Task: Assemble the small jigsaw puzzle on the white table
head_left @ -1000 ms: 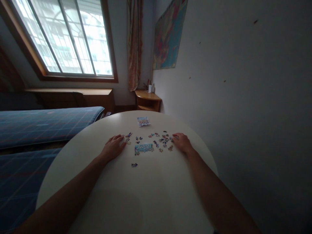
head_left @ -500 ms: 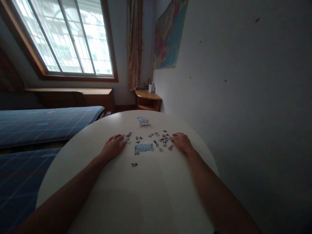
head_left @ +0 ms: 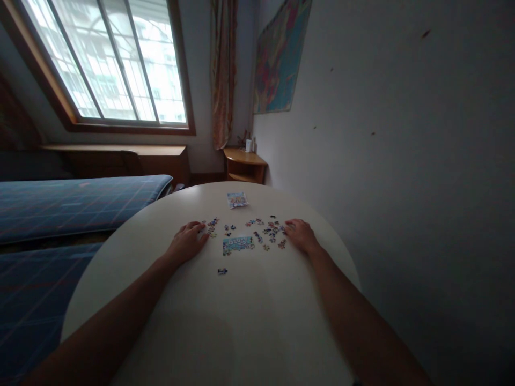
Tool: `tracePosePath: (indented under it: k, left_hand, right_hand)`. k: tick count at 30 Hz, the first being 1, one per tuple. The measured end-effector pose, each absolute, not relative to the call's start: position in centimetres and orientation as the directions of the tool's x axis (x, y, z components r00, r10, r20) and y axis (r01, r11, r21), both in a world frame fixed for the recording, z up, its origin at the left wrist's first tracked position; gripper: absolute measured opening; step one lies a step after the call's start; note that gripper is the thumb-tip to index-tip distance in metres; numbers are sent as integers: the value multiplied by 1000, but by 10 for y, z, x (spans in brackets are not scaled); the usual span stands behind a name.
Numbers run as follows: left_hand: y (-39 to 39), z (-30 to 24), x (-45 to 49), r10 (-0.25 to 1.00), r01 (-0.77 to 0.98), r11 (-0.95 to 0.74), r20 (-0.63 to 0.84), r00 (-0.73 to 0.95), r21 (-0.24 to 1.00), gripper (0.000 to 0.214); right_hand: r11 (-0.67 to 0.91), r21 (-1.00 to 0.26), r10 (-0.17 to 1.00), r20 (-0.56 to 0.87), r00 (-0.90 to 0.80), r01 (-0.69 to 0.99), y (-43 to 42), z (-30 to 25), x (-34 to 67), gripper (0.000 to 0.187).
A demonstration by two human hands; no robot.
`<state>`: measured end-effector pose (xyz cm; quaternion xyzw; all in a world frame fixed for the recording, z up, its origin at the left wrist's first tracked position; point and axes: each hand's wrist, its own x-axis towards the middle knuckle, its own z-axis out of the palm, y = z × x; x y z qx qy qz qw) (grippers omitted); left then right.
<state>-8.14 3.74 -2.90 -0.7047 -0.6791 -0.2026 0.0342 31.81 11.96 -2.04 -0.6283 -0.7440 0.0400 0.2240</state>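
Observation:
My left hand lies flat on the table, open, its fingertips beside a small cluster of jigsaw pieces. Across from it my right hand also rests open, fingertips at the edge of a larger pile of jigsaw pieces. Between the hands sits a joined, mostly blue section of the puzzle, its lower edge uneven. Nearer to me lies a small piece on its own. Behind the pieces is a small colourful picture sheet.
The round white table carries everything. A bed with a blue plaid mattress stands to the left, and a wall rises close on the right. Beyond the table are a wooden corner shelf and a desk under the window.

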Motion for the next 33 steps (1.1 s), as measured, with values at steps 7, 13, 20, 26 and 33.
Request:
tracePosePath:
  k: [7, 13, 20, 26, 33]
  left_hand:
    - [36, -27, -79, 937, 966, -81, 350, -10, 244, 47]
    - [37, -29, -81, 939, 967, -78, 345, -11, 242, 46]
    - [39, -28, -82, 948, 968, -78, 319, -2, 239, 48]
    - [38, -25, -83, 949, 962, -79, 315, -7, 261, 48]
    - [36, -26, -74, 917, 934, -206, 390, 81, 292, 36]
  right_hand:
    - [209, -334, 950, 291, -110, 919, 120, -21, 318, 35]
    - [193, -332, 956, 274, -102, 923, 118, -19, 318, 36]
    - [196, -324, 960, 258, -113, 925, 118, -17, 318, 36]
    - [207, -333, 953, 282, -112, 920, 119, -19, 318, 34]
    - [231, -337, 944, 307, -125, 913, 121, -23, 320, 33]
